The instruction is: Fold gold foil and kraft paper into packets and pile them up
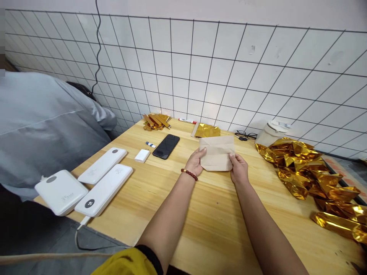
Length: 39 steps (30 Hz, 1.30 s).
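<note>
Both my hands hold a folded sheet of beige paper [217, 154] just above the wooden table [200, 214]. My left hand [195, 162], with a red bead bracelet on its wrist, pinches the paper's left edge between thumb and fingers. My right hand [239, 168] grips the right edge, thumb on top. A gold foil sheet [207, 130] lies flat just beyond the paper, near the wall.
A heap of crumpled gold foil [312, 175] covers the table's right side. Three white power banks [86, 183], a small white charger [142, 155], a black phone [166, 146], folded gold strips [156, 121], a red pen, glasses and a white jar lie around. A person in grey [43, 122] stands at left.
</note>
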Motion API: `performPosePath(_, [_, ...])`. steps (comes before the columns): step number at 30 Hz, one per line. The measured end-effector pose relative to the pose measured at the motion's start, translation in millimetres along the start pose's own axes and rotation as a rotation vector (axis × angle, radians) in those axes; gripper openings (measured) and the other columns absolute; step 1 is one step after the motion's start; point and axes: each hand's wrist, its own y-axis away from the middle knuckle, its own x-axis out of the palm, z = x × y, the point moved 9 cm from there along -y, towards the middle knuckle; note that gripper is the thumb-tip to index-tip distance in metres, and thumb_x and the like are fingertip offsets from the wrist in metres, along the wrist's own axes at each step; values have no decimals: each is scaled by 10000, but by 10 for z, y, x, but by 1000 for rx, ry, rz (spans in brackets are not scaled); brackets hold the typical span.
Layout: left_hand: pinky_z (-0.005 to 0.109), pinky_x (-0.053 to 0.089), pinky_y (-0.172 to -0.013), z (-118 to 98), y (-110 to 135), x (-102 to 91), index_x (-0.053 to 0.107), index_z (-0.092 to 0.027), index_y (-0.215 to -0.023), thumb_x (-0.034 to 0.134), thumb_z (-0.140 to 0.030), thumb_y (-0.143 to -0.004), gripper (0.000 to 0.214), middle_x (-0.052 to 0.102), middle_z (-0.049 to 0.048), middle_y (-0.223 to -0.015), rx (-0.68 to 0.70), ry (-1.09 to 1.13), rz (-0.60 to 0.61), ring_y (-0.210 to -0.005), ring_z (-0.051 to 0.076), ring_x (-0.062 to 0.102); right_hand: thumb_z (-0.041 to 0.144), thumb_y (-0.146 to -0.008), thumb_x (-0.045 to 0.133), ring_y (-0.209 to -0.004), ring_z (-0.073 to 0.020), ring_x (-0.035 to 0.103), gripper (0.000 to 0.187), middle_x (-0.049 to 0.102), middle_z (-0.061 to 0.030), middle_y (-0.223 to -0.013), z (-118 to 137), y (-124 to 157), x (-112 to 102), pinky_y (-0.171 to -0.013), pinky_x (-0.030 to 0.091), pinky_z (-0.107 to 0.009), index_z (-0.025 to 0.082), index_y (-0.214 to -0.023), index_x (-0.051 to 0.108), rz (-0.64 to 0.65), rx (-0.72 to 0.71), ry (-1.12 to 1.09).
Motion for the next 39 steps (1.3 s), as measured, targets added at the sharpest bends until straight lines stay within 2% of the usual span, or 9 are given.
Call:
performPosePath(3, [427, 470, -1013, 58, 5, -9, 670, -96, -933, 746, -154, -685, 266, 734, 134, -956, -39, -33, -15, -1019, 264, 669, 356, -590, 807, -681, -131, 639, 286, 732, 18, -774, 5, -21, -68, -667, 521, -261, 200, -807, 706, -67, -13, -45])
performPosePath(5, [424, 470, -1013, 50, -3, -47, 671, -94, -933, 741, -165, -698, 255, 731, 138, -961, -16, -34, -55, -1030, 265, 665, 376, -597, 801, -643, -128, 629, 277, 719, 25, -733, 12, -25, -102, -636, 520, -263, 199, -779, 690, -99, -30, -42])
performPosePath(10, [407, 464, -1022, -35, -18, -116, 660, -119, -998, 732, -228, -734, 295, 718, 133, -1044, 65, 23, -124, -1080, 255, 646, 397, -611, 796, -650, -131, 625, 295, 722, 12, -741, 13, -11, -47, -636, 513, -262, 185, -792, 702, -35, -59, 45])
performPosePath(14, [421, 454, -1037, -14, -7, -74, 642, -123, -1072, 719, -263, -753, 357, 708, 136, -1087, 12, 65, -81, -1103, 262, 635, 380, -607, 805, -657, -119, 619, 283, 726, 14, -754, 10, -5, -51, -648, 509, -249, 182, -786, 709, -39, -56, 52])
performPosePath(19, [440, 453, -1033, 96, 33, 39, 659, -88, -1045, 732, -132, -697, 358, 718, 149, -1040, -95, -10, 20, -1077, 278, 645, 391, -614, 796, -624, -118, 614, 290, 714, 23, -724, 40, -20, -128, -622, 517, -254, 182, -783, 686, -124, -71, -18])
performPosePath(23, [430, 474, -1007, 149, 40, 40, 679, -69, -988, 737, -103, -675, 321, 723, 162, -999, -121, -76, 14, -1026, 281, 666, 386, -635, 784, -618, -119, 623, 272, 707, 31, -718, 48, -40, -167, -618, 531, -257, 191, -785, 668, -153, -78, -54])
performPosePath(27, [408, 488, -995, 157, 26, 8, 680, -63, -960, 707, -98, -709, 255, 728, 154, -967, -120, -72, -22, -984, 259, 680, 372, -647, 778, -659, -120, 646, 252, 713, 31, -751, 35, -60, -215, -666, 557, -262, 200, -789, 662, -182, -74, -103])
performPosePath(34, [403, 492, -990, 137, 13, -66, 669, -89, -943, 688, -185, -775, 195, 729, 133, -966, -109, 1, -101, -961, 234, 686, 437, -730, 715, -842, -163, 678, 293, 737, -24, -901, 53, -36, -61, -813, 554, -305, 181, -870, 685, -30, -80, -92])
performPosePath(39, [399, 504, -964, 147, 18, -106, 672, -98, -923, 696, -201, -771, 185, 733, 112, -897, -120, 2, -138, -867, 219, 698, 435, -718, 728, -814, -172, 677, 315, 740, -32, -903, 31, 22, 36, -766, 551, -302, 170, -888, 702, 58, -17, -75])
